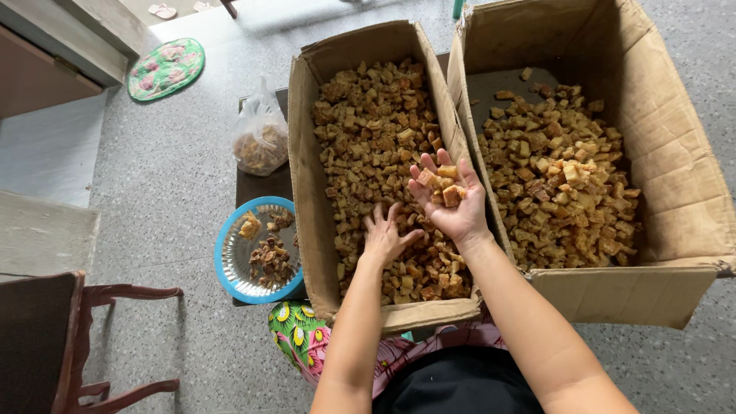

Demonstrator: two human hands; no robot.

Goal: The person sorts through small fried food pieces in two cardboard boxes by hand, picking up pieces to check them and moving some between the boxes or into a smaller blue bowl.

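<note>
1. Fried golden-brown chunks (442, 186), a small cluster of them, sit on the upturned palm of the right hand (451, 201), which is raised over the dividing wall between two cardboard boxes.
2. That right hand is spread open, fingers apart and cupped only slightly; nothing is clamped, the pieces simply rest on it.
3. Left hand (385, 236) is down in the left box (307, 184), palm down, fingers splayed and pressed into the heap of chunks there. It touches the pieces, but whether any are pinched underneath I cannot tell.
4. The two hands are near each other yet apart, the right one higher and just to the right of the left.
5. The left box is narrow and packed with pieces along nearly its whole length.
6. The right box (667, 153) is wider, with tall flaps; its pile lies toward the near and middle part, and bare dark bottom shows at the far left corner.
7. Left of the boxes, a blue-rimmed plate (225, 261) holds a few darker scraps, touching the outer wall of the left box.
8. Beyond the plate, a clear plastic bag (261, 136) with similar brown bits stands knotted at the top.
9. Farther off on the speckled grey floor (169, 184) lies a round green floral mat (166, 69); a dark wooden chair (69, 337) fills the near-left corner.
</note>
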